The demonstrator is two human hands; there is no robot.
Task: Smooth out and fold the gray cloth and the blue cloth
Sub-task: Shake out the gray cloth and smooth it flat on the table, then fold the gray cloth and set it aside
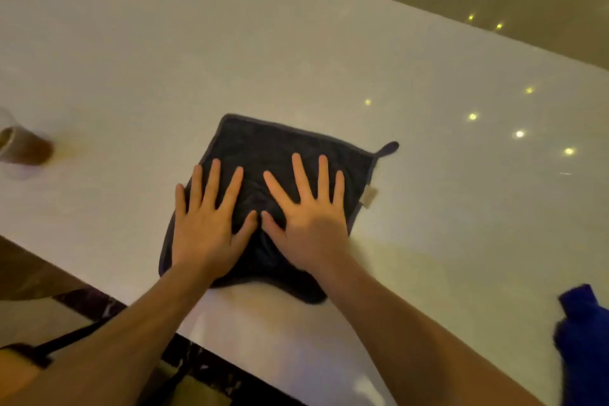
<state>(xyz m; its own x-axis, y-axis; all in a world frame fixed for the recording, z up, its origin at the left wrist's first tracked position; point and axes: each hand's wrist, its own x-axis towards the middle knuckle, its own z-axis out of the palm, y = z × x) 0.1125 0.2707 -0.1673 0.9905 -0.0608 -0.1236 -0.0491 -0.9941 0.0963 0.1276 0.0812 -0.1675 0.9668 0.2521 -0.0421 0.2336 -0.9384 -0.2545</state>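
The gray cloth (263, 145) lies spread out as a dark square in the middle of the white table (329, 59), with a hanging loop at its far right corner and a small label on its right edge. My left hand (207, 217) rests flat on its left half, fingers spread. My right hand (309, 211) presses flat on its right half, fingers spread, thumb tips nearly touching. Small wrinkles show between the hands. The blue cloth (583, 336) lies bunched at the right edge of the view, away from both hands.
A clear plastic cup of brown drink (24, 147) stands at the far left on the table. The table's near edge runs diagonally at lower left, with a dark floor and a bag strap (66, 339) below it.
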